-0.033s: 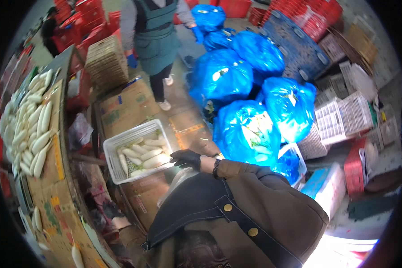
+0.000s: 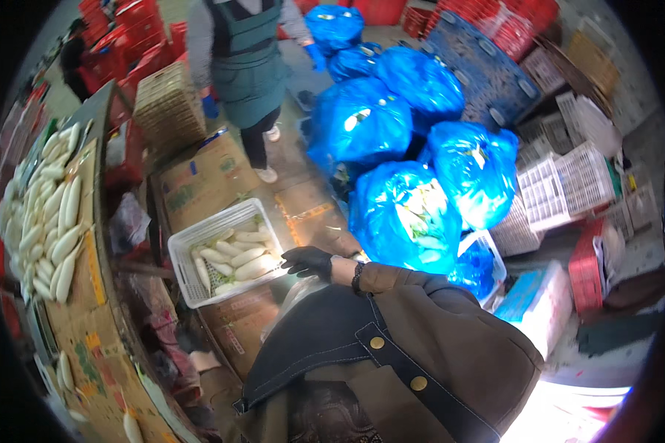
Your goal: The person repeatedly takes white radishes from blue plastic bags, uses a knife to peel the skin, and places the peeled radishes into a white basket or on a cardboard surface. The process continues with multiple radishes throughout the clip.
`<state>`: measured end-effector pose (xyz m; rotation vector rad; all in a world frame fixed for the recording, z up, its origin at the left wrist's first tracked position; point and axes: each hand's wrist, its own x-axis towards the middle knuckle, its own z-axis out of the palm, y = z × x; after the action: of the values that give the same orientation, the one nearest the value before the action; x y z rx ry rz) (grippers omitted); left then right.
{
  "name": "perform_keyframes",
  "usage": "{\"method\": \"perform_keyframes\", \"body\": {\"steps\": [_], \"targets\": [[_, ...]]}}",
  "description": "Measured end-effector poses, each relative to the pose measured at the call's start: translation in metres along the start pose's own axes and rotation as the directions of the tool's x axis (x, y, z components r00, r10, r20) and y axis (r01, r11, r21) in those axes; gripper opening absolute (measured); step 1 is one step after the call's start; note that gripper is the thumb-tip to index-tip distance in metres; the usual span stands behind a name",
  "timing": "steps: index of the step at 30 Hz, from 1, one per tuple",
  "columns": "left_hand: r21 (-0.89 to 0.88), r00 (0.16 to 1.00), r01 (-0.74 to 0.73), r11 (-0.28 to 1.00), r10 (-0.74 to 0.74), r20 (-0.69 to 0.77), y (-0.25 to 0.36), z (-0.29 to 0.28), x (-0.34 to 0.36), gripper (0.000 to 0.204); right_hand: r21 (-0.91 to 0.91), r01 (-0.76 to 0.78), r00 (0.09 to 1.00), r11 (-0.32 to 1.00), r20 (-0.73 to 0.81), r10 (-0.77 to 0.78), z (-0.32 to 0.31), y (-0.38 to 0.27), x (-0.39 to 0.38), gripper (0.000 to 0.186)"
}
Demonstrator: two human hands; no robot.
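My right hand, in a black glove, hovers by the right rim of a white plastic basket. Its fingers stretch loosely toward the basket, with nothing visible in them; whether they touch the rim I cannot tell. Several white radishes with bits of green leaf lie in the basket, which rests on flattened cardboard. Below the basket's near left corner, my left hand, dark-gloved, hangs in shadow beside the table. Blur and darkness hide its fingers.
At left, a cardboard-covered table bears piled white radishes. Several blue bags stand ahead to the right. Beyond the basket stands a person in a green apron, near stacked baskets. White crates sit at far right.
The whole view has shifted slightly, so most things sit a little farther left. My left hand has moved a little toward the right. My right hand stays by the basket.
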<state>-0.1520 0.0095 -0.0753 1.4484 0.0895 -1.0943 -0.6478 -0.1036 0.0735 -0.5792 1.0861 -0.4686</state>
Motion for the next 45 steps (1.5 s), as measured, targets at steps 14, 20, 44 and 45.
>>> {"method": "perform_keyframes", "body": {"steps": [14,20,44,45], "targets": [[0.821,0.801,-0.055,0.568,-0.466,0.376,-0.209,0.350,-0.120,0.039,0.228,0.565,0.808,0.793,-0.349,-0.475,-0.323,0.110,-0.052,0.039],[0.856,0.696,0.081,0.511,-0.643,0.319,-0.295,0.401,-0.182,0.033,0.071,0.464,0.798,0.883,-0.465,-0.382,-0.453,0.200,-0.120,0.037],[0.873,0.501,-0.399,0.279,-0.731,0.463,-0.421,0.741,-0.139,0.030,0.395,0.340,0.571,0.853,-0.808,0.147,-0.671,0.097,-0.017,0.030],[0.892,0.517,-0.398,0.215,-0.751,0.412,-0.435,0.764,-0.117,0.027,0.326,0.279,0.624,0.903,-0.777,0.088,-0.673,0.092,-0.004,0.032]]}}
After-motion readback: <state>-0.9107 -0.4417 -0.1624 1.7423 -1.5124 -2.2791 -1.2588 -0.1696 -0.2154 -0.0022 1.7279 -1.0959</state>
